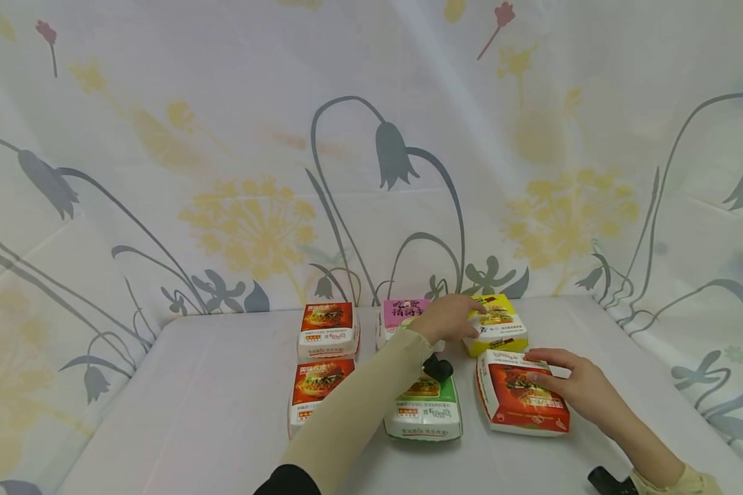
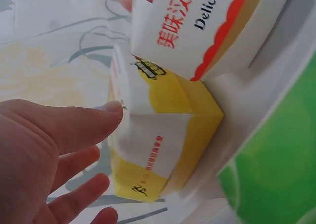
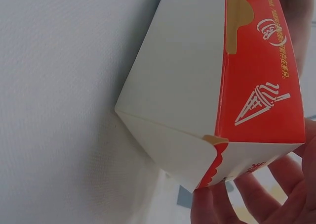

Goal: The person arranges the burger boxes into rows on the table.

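In the head view my left arm reaches across to the yellow-and-white burger box [image 1: 503,324] at the back right. The left hand [image 1: 448,319] is at that box's left side, fingers loosely spread. In the left wrist view the thumb tip meets the edge of the yellow box [image 2: 153,135], while the other fingers stand apart from it. My right hand [image 1: 585,388] holds the red burger box [image 1: 523,395] at its right and far side, thumb on the lid. The right wrist view shows fingers [image 3: 256,194] along the end of the red box [image 3: 261,105].
To the left stand a back red box [image 1: 328,331] and a front red box [image 1: 318,381], the latter partly behind my left sleeve. A pink box [image 1: 402,309] and a green box [image 1: 427,412] form the middle column. A flowered curtain [image 1: 260,137] hangs behind the white table [image 1: 192,399].
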A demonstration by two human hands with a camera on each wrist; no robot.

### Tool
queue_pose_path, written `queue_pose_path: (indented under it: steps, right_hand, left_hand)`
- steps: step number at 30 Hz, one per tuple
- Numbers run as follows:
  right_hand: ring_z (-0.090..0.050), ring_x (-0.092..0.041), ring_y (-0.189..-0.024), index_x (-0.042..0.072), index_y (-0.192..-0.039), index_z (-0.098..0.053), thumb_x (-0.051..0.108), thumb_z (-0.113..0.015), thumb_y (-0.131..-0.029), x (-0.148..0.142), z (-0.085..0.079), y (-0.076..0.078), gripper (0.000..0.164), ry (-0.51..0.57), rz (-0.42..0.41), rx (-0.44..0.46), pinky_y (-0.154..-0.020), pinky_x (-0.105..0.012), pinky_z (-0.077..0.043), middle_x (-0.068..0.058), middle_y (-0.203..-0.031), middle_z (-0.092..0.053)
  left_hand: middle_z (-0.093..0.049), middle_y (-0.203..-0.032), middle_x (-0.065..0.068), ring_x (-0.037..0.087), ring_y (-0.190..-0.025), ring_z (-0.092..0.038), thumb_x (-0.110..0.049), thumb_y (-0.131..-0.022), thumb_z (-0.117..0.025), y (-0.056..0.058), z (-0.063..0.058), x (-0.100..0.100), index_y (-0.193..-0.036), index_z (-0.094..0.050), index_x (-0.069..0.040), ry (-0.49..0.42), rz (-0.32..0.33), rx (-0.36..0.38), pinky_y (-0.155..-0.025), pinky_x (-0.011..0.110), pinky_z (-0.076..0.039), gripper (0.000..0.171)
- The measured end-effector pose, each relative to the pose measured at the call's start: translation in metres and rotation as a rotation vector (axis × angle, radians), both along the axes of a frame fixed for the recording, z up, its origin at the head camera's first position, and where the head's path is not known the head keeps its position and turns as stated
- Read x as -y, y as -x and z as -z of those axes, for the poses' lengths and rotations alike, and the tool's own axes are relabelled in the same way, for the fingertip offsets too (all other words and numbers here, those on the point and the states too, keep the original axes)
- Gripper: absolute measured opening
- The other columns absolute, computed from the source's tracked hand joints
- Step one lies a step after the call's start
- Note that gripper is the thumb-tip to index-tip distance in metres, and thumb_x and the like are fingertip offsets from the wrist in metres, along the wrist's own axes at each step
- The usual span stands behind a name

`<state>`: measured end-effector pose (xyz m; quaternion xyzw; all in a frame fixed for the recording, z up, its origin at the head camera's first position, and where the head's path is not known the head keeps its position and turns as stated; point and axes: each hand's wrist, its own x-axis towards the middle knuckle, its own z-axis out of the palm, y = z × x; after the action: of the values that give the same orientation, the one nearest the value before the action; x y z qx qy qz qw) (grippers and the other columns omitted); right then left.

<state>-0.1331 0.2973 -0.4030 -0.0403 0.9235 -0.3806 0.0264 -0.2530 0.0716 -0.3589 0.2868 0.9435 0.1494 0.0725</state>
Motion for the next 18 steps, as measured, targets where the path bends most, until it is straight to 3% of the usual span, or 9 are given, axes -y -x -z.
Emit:
queue_pose_path:
  steps: [8,12,18]
  right_hand:
    - [-0.045,-0.048,-0.126,0.006,-0.134,-0.062,0.038,-0.071,-0.092,0.0,-0.002,0.0,0.054,0.007,-0.001,0.002,-0.092,-0.064,-0.045,-0.027,-0.141,-0.05]
    - [-0.043,-0.049,-0.127,0.005,-0.134,-0.061,0.039,-0.071,-0.092,0.0,-0.003,0.0,0.055,0.012,0.003,0.002,-0.092,-0.066,-0.043,-0.027,-0.141,-0.049]
    - [-0.041,-0.049,-0.128,0.006,-0.135,-0.061,0.04,-0.071,-0.092,0.0,-0.001,-0.001,0.056,0.02,0.01,0.015,-0.092,-0.067,-0.041,-0.027,-0.142,-0.049]
  left_hand:
    - [-0.057,-0.139,-0.014,0.008,-0.128,-0.051,-0.033,-0.09,-0.074,-0.011,-0.011,0.007,-0.133,-0.064,-0.031,-0.072,0.064,-0.018,-0.102,0.029,-0.043,0.044]
    - [-0.058,-0.137,-0.014,0.009,-0.126,-0.052,-0.032,-0.091,-0.074,-0.021,-0.015,0.016,-0.132,-0.065,-0.029,-0.123,0.116,0.009,-0.102,0.029,-0.043,0.043]
    - [-0.065,-0.125,-0.009,0.01,-0.114,-0.059,-0.032,-0.092,-0.072,-0.039,-0.016,0.027,-0.131,-0.066,-0.029,-0.169,0.159,0.039,-0.089,0.024,-0.048,0.04]
